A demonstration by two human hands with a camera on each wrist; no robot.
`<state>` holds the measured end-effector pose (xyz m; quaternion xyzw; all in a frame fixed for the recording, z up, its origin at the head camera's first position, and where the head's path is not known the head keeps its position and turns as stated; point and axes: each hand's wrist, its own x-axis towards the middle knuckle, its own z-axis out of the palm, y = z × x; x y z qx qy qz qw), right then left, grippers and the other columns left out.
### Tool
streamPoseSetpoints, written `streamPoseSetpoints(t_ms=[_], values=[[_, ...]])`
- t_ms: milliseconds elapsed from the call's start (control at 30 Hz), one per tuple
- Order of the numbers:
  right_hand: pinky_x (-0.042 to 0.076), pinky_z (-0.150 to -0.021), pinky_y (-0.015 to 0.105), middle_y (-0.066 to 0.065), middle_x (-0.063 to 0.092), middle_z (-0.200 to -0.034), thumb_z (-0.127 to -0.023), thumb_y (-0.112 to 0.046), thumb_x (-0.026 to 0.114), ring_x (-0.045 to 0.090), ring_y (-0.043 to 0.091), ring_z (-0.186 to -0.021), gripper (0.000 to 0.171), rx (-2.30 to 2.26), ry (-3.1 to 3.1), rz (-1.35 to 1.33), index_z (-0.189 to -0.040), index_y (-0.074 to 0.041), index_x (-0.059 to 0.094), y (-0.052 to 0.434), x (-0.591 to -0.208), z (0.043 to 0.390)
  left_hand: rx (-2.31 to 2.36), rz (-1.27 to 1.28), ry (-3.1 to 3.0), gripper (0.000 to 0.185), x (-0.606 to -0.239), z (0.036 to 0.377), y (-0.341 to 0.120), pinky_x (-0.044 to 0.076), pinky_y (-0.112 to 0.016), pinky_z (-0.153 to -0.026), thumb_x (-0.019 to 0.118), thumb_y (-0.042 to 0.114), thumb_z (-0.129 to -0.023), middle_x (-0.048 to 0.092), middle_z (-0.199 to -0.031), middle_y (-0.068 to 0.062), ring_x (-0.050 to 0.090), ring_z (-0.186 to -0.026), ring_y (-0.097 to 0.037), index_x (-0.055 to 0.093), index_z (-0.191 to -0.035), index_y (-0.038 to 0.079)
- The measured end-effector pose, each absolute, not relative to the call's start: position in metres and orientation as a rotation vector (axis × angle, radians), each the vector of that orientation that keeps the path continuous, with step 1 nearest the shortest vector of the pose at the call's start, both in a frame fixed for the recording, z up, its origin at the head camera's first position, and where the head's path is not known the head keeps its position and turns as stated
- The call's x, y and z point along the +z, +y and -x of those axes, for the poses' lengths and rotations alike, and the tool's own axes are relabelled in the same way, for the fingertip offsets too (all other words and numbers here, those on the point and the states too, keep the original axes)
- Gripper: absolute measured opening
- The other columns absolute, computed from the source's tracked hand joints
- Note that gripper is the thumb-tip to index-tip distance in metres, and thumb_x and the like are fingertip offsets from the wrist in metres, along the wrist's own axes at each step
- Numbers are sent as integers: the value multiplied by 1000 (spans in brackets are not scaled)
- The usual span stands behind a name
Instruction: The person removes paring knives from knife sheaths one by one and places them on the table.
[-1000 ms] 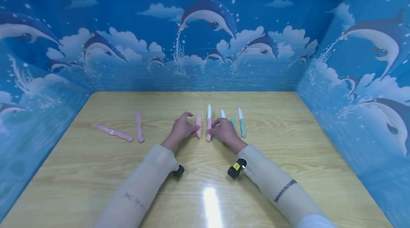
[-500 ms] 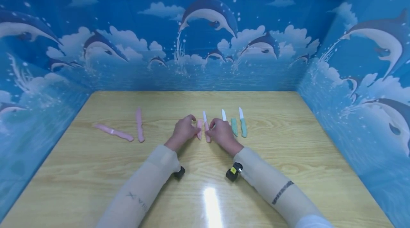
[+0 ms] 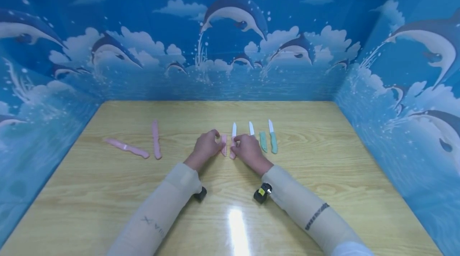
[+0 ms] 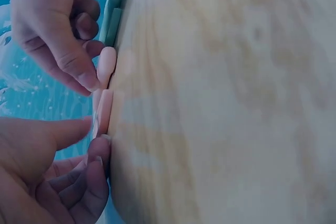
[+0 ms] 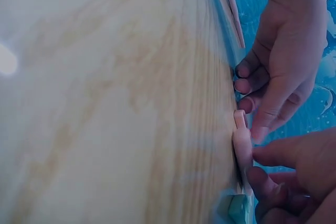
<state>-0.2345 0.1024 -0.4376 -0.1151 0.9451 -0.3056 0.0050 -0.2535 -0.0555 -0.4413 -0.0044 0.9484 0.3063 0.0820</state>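
Note:
In the head view, my left hand (image 3: 206, 146) pinches a small pink knife sheath (image 3: 224, 145) lying on the table, thumb on one side. Just right of it is a pink-handled paring knife (image 3: 234, 129) with a white blade pointing away; my right hand (image 3: 249, 150) pinches its handle. The sheath and knife lie side by side, apart. The left wrist view shows the pink sheath (image 4: 104, 111) by my left thumb and fingers, and the pink handle (image 4: 106, 65) under my right fingertips. In the right wrist view, the pink handle (image 5: 242, 150) partly covers the sheath behind.
Another white blade (image 3: 251, 128) shows beyond my right hand, its handle hidden. Right of it lie a green sheath (image 3: 263, 141) and a green-handled knife (image 3: 273, 140). At left on the wooden table (image 3: 108, 192) lie two pink sheathed knives, one upright (image 3: 156, 140) and one slanted (image 3: 127, 148).
My right hand has shifted slightly left and drawn the pink knife nearer; it tilted, then straightened. My left hand moved slightly right with the pink sheath. More of the green sheath shows.

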Motion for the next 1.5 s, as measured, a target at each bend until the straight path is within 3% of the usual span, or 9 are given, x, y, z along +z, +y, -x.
streamPoseSetpoints(t_ms=[233, 467, 633, 733, 833, 1000, 1133, 1300, 1500], values=[[36, -40, 19, -3, 53, -51, -86, -18, 73, 44, 7, -44, 39, -1038, 2977, 379, -118, 3, 65, 106, -440, 232, 962, -18, 2851, 46, -439, 251, -62, 53, -39, -78, 61, 40, -95, 68, -100, -15, 62, -84, -25, 60, -120, 1], [30, -38, 16, -4, 49, -49, -86, -17, 73, 37, 5, -42, 38, -975, 2982, 449, -118, 1, 67, 107, -441, 228, 1014, -20, 2794, 45, -440, 249, -64, 48, -27, -55, 63, 35, -95, 63, -66, -5, 57, -53, -15, 58, -122, 1], [36, -41, 18, 3, 65, -62, -88, -13, 70, 44, 5, -44, 30, -929, 2991, 452, -114, 1, 69, 109, -437, 227, 1025, -15, 2788, 43, -441, 248, -64, 48, -27, -57, 63, 34, -95, 62, -62, -2, 56, -50, -13, 58, -122, 1], [45, -46, 22, 8, 72, -78, -90, -13, 69, 54, 9, -50, 28, -896, 2984, 436, -114, 0, 69, 111, -435, 227, 1009, -1, 2792, 43, -441, 248, -64, 48, -29, -62, 63, 36, -95, 63, -63, -2, 56, -53, -14, 59, -122, 2], [56, -63, 30, 12, 74, -92, -89, -15, 71, 67, 18, -69, 26, -874, 2979, 433, -110, 0, 70, 112, -435, 226, 1002, 21, 2791, 43, -441, 248, -64, 48, -29, -61, 63, 36, -94, 63, -63, -2, 56, -54, -14, 59, -122, 3], [56, -85, 38, 14, 73, -100, -87, -16, 73, 69, 28, -95, 20, -856, 2996, 438, -97, 0, 74, 112, -437, 227, 1005, 33, 2797, 42, -441, 247, -64, 45, -25, -54, 64, 36, -94, 62, -62, -2, 54, -52, -13, 60, -122, 4], [57, -72, 32, 10, 73, -87, -86, -17, 74, 69, 21, -78, 16, -853, 3001, 410, -89, -2, 74, 112, -438, 226, 1031, 71, 2774, 42, -439, 245, -65, 43, -24, -51, 65, 35, -93, 61, -62, -2, 52, -51, -13, 60, -122, 5], [48, -53, 22, 2, 67, -69, -87, -19, 74, 56, 11, -56, 17, -863, 3008, 343, -77, -5, 73, 111, -438, 224, 1046, 109, 2764, 41, -437, 245, -66, 44, -25, -52, 66, 34, -93, 61, -64, -3, 52, -53, -13, 60, -122, 6], [39, -44, 20, -2, 57, -58, -88, -21, 73, 47, 9, -48, 26, -850, 3037, 311, -65, -9, 69, 110, -439, 223, 1054, 98, 2771, 40, -438, 245, -68, 43, -24, -50, 66, 33, -93, 61, -63, -3, 51, -51, -13, 60, -122, 5]])
